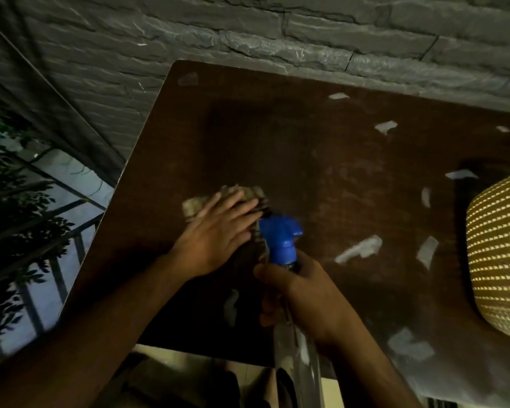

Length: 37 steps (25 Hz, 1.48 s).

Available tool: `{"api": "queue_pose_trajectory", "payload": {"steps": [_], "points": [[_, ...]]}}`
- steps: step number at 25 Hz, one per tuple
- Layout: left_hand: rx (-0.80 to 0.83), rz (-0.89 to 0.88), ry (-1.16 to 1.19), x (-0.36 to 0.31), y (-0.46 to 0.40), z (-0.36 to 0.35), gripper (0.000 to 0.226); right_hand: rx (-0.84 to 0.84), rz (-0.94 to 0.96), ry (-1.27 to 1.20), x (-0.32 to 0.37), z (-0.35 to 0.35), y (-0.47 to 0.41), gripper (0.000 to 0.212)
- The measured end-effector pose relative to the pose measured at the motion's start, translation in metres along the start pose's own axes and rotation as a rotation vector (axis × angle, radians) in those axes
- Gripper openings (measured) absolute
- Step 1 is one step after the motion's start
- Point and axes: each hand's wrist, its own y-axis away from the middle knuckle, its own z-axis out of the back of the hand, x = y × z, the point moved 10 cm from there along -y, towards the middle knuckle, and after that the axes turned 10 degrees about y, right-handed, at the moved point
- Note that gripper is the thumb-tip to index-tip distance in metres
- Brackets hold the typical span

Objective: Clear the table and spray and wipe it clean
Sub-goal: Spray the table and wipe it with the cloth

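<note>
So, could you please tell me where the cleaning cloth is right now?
In the head view the cloth lies on the brown table, left of centre, pressed flat under the left hand, just beyond the blue nozzle of the spray bottle.

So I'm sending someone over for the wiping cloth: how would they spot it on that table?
Start at the dark brown table against the grey stone wall. Near its left edge, the left hand presses flat on a crumpled beige cloth, just beyond the blue-topped spray bottle in the right hand. Unlike the thin white paper scraps around, it is thick and bunched.
</note>
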Motion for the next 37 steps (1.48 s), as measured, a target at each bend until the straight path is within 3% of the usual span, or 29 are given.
{"api": "queue_pose_trajectory", "payload": {"steps": [2, 5, 7, 10, 12, 17, 20, 22, 24, 26, 30, 33, 35, 37], "points": [[-0.072, -0.010, 0.037, 0.019, 0.016, 0.008, 0.051, 0.002, -0.004, 0.004, -0.002, 0.002, 0.005, 0.020], [-0.153, 0.304, 0.080, 0.085, -0.025, 0.038, 0.051, -0.006, -0.001, 0.028, -0.005, 0.007, 0.005, 0.022], [-0.140, 0.455, 0.140, 0.085, -0.041, 0.041, 0.050, -0.010, 0.001, 0.016, -0.006, 0.006, 0.007, 0.022], [-0.058, 0.131, -0.045, 0.004, -0.003, 0.008, 0.050, 0.024, 0.007, 0.020, -0.005, -0.001, 0.017, 0.021], [-0.033, 0.005, 0.090, -0.019, 0.049, -0.004, 0.050, 0.064, -0.015, -0.008, -0.009, -0.004, 0.021, 0.020], [-0.134, 0.279, 0.098, 0.076, 0.003, 0.033, 0.055, 0.046, -0.030, 0.027, -0.021, 0.004, 0.018, 0.021], [-0.090, 0.408, 0.097, 0.075, -0.039, 0.038, 0.048, 0.037, -0.010, 0.045, -0.017, 0.000, 0.017, 0.021], [-0.043, 0.304, 0.059, 0.029, -0.031, 0.024, 0.048, 0.033, -0.003, 0.040, -0.014, -0.002, 0.018, 0.019], [-0.013, 0.069, 0.010, -0.027, 0.013, -0.001, 0.047, 0.051, -0.015, 0.039, -0.015, -0.004, 0.018, 0.019], [-0.044, 0.002, 0.139, -0.033, 0.058, -0.005, 0.048, 0.070, -0.040, 0.012, -0.017, -0.003, 0.019, 0.020], [-0.137, 0.314, 0.157, 0.063, 0.025, 0.025, 0.056, 0.059, -0.036, 0.035, -0.020, 0.001, 0.018, 0.022], [-0.141, 0.495, 0.130, 0.079, -0.022, 0.036, 0.048, 0.072, -0.044, 0.020, -0.020, -0.004, 0.021, 0.023], [-0.080, 0.395, 0.069, 0.032, -0.023, 0.023, 0.048, 0.083, -0.044, 0.015, -0.022, -0.006, 0.024, 0.021], [0.002, 0.133, -0.002, -0.039, 0.018, 0.000, 0.049, 0.095, -0.016, 0.045, -0.024, -0.008, 0.026, 0.019]]}}
